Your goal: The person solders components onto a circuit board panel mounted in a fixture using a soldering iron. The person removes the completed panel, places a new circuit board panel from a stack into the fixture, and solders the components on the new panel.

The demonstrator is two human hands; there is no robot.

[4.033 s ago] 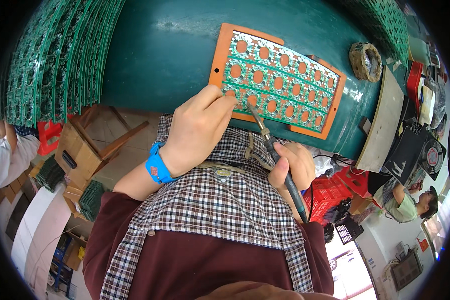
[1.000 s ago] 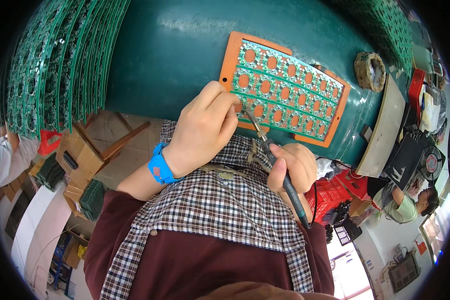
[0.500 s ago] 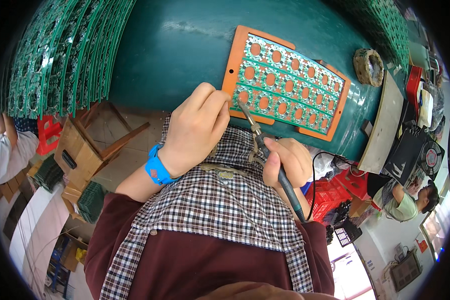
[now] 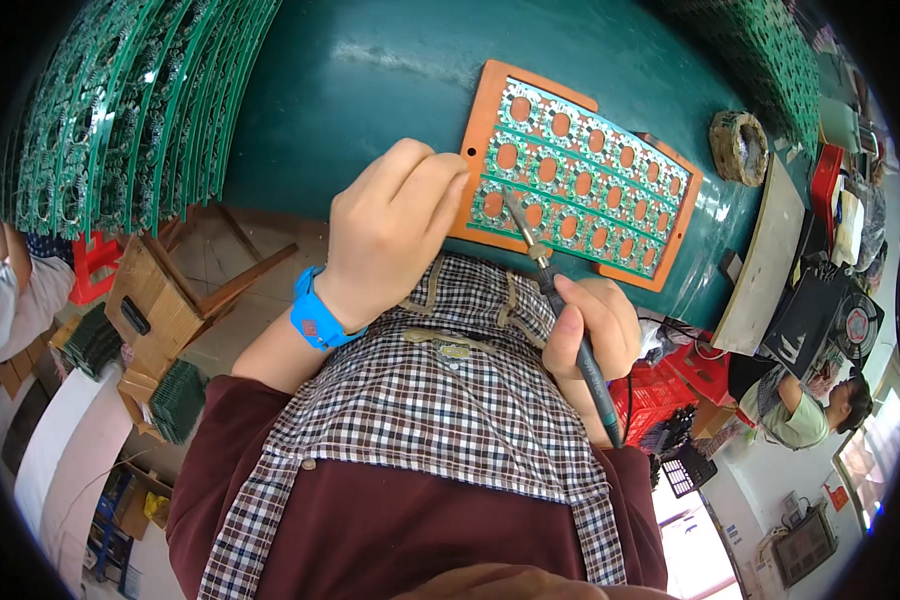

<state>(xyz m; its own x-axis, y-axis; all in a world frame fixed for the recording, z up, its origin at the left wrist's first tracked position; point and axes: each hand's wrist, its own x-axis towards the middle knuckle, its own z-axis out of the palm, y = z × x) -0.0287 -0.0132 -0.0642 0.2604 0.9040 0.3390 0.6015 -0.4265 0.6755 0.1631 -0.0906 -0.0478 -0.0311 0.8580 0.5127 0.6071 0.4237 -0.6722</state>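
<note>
A soldering iron point(image 4: 592, 378) with a dark grip lies in my right hand point(image 4: 602, 325), which is closed around it. Its metal tip points up and left, over the near row of a green circuit board panel point(image 4: 560, 152) with rows of oval openings. Whether the tip touches the panel I cannot tell. The panel sits in an orange fixture frame point(image 4: 484, 112) on the green table. My left hand point(image 4: 382, 225), with a blue wristband, is pinched at the fixture's left edge. What its fingertips hold, if anything, is hidden.
Tall stacks of green circuit boards point(image 4: 140, 110) stand at the far left and far right point(image 4: 760, 60). A round brown holder point(image 4: 738, 148) and a grey board point(image 4: 765, 260) lie right of the fixture. A wooden stool point(image 4: 160, 310) is at left; a person point(image 4: 800, 410) sits at right.
The iron and my right hand have shifted right, so the tip has left the first opening of the near row. My left hand has risen slightly; its fingers stay pinched.
</note>
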